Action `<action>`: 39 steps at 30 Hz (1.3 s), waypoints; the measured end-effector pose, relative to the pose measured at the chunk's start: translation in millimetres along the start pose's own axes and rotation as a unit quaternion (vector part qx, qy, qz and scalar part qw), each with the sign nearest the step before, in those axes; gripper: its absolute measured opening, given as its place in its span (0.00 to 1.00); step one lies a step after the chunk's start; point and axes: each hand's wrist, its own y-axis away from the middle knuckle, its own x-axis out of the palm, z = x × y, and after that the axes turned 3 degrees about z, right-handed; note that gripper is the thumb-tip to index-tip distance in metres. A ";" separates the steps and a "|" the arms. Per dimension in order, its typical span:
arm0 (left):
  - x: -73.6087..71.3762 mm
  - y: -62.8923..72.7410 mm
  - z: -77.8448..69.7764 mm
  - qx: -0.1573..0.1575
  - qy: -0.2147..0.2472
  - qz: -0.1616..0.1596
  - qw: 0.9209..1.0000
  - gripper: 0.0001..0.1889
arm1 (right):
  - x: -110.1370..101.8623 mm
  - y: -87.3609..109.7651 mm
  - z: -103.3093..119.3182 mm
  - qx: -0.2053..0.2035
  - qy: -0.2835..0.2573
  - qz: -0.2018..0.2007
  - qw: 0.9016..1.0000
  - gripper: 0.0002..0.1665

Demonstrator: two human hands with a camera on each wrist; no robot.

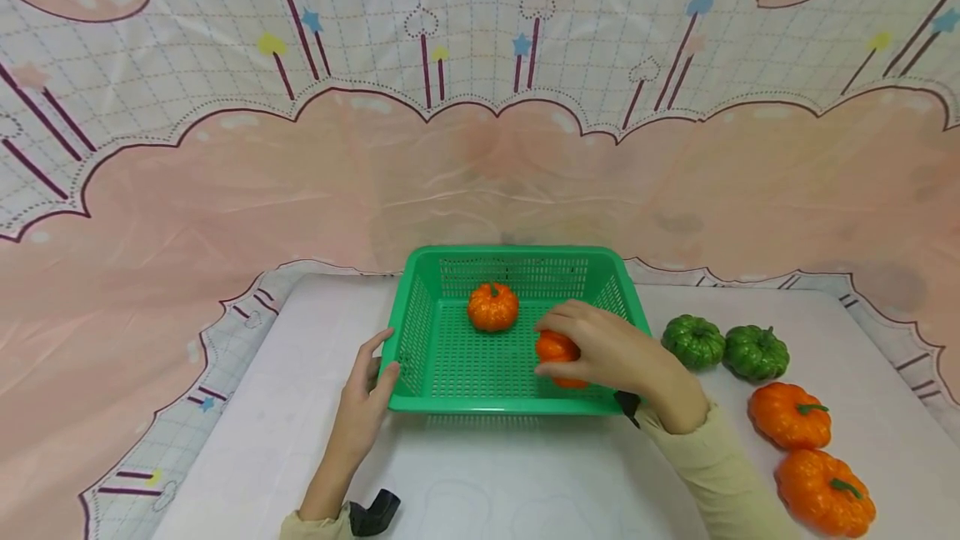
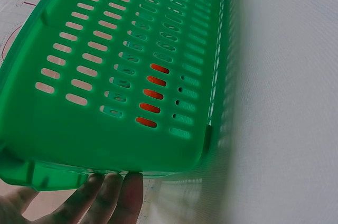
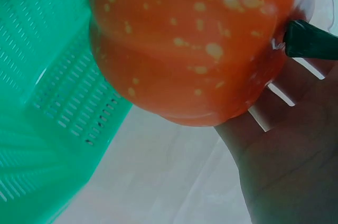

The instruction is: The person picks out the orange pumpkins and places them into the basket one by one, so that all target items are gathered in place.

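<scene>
My right hand [image 1: 596, 344] holds a glossy orange toy pumpkin [image 1: 555, 346] inside the right part of the green basket [image 1: 517, 405]. Whether this pumpkin touches the basket floor, I cannot tell. Up close in the right wrist view, the pumpkin [image 3: 195, 49] has yellow flecks, and its dark green stem points toward the palm. A second orange pumpkin [image 1: 492, 307] sits at the back of the basket. With its fingertips, my left hand [image 1: 363, 402] touches the basket's left side. In the left wrist view its fingers [image 2: 108, 197] lie against the outside of the slotted wall.
On the white table [image 1: 262, 407], right of the basket, stand two green pumpkins, one nearer the basket [image 1: 693, 342] and one farther right [image 1: 756, 352]. Two more orange pumpkins, an upper one [image 1: 790, 416] and a lower one [image 1: 825, 492], are closer to me. A patterned cloth [image 1: 480, 182] hangs behind.
</scene>
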 end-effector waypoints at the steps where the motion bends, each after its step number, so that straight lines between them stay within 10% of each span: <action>1: 0.0 -0.1 -0.1 0.000 0.000 0.000 1.000 0.24 | 0.1 -1.1 0.1 -0.001 0.001 0.000 1.000 0.28; 39: -0.2 0.0 0.4 0.000 -0.001 -0.002 1.000 0.24 | 8.0 -41.9 10.0 -0.030 -0.028 0.027 0.999 0.26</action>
